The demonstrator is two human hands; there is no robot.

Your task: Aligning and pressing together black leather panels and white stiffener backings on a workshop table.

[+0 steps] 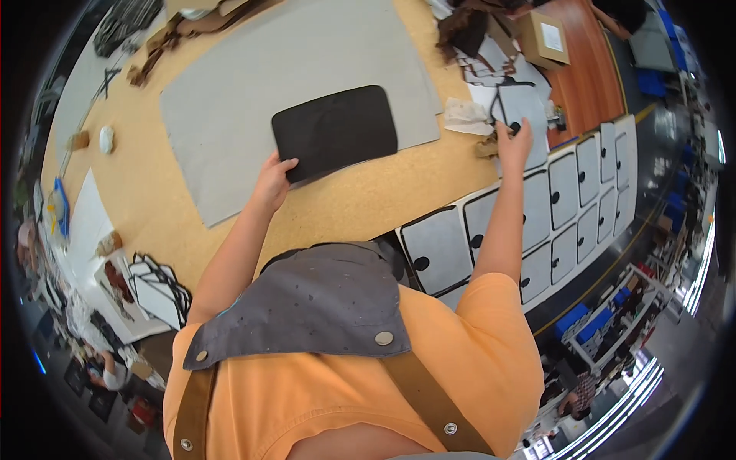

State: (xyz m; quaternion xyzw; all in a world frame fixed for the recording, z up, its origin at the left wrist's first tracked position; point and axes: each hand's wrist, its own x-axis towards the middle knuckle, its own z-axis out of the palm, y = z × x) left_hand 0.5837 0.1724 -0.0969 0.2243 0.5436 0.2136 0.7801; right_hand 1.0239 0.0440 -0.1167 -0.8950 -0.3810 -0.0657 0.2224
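My left hand (277,178) grips the lower left corner of a flat black panel (335,130) with rounded corners, the thumb on top. The panel lies over a large grey sheet (222,138) on the tan table. Farther right, my right hand (516,146) is over a pale grey panel (525,103) with a dark edge. Its thumb and fingers are spread apart around a black round spot (515,126) on that panel. Whether the fingertips press on it cannot be made out. Next to this hand are a crumpled white paper (466,116) and a small brown item (486,147).
At right, a white board (543,244) bears rows of pale panels with black borders and dots. A cardboard box (543,40) stands on the reddish wooden surface (590,80). Brown strips (165,42) lie at the far left. A white bin (115,299) stands beside several black-edged panels (159,287).
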